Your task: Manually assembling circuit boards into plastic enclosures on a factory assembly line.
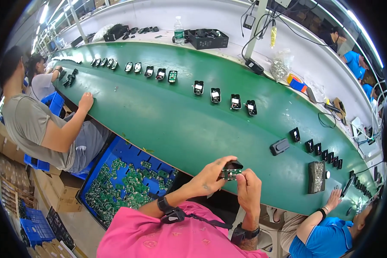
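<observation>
Above the table's near edge, my left hand (208, 177) is closed round a small black plastic housing (234, 164). A green circuit board (231, 174) sits against the housing's near side; whether it is seated inside I cannot tell. My right hand (249, 189) is closed, its thumb and fingers pressed at the board's right end. Beyond my right hand, a dark grey plastic case (280, 146) lies on the green table (176, 124). Farther right stands an oblong black box (317, 177) of small metal parts.
A blue bin (112, 150) full of green boards is below the table's edge at left. Rows of black housings (216, 95) line the table. A person (51, 116) sits left; another in blue (322, 234) works at right. A bottle (179, 31) stands on the back ledge.
</observation>
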Tool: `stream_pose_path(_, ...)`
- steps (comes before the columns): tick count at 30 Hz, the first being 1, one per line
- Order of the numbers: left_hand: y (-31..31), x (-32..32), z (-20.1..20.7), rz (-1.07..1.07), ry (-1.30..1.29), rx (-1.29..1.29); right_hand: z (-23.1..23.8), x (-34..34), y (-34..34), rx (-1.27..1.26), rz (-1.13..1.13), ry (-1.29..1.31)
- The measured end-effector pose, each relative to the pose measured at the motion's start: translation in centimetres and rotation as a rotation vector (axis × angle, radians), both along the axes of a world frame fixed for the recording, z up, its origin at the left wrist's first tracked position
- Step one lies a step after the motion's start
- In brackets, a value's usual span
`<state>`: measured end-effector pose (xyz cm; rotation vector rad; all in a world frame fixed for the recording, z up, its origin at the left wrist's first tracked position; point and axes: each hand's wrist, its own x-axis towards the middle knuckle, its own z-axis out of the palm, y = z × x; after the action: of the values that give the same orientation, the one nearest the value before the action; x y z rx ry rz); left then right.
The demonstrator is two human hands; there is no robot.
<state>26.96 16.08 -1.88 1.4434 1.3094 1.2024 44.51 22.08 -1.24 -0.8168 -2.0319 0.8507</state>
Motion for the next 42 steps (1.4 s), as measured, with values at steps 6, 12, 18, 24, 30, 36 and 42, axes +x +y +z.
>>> stream_pose_path(6, -0.9, 0.6, 1.1, 0.093, 0.059, 0.051, -1.8, -0.2, -0.3, -0.566, -0.103, 0.414)
stream_pose_path(12, -0.3, 1.9, 0.6, 0.256, 0.212, 0.233, -3.1, -0.7, -1.8, -0.519, -0.093, 0.609)
stream_pose_path(18, 0.1, 2.2, 0.7, 0.309, 0.291, 0.377, -1.9, -1.2, -2.3, -0.631, 0.001, 0.774)
stream_pose_path(24, 0.4, 1.8, 1.5, 0.168, 0.086, 0.023, -0.8, 1.4, -0.7, -0.556, 0.091, 0.444)
stream_pose_path(30, 0.9, 2.7, 0.9, 0.211, 0.280, 0.319, 0.9, 1.2, -1.0, -0.290, -0.052, 0.183)
stream_pose_path(36, 1.1, 3.6, 1.1, 0.297, 0.410, 0.481, 1.6, 1.0, -1.2, -0.246, -0.027, 0.207)
stream_pose_path(42, 1.2, 3.9, 2.0, 0.287, 0.304, 0.420, 0.8, 1.1, -1.2, -0.337, -0.109, 0.291)
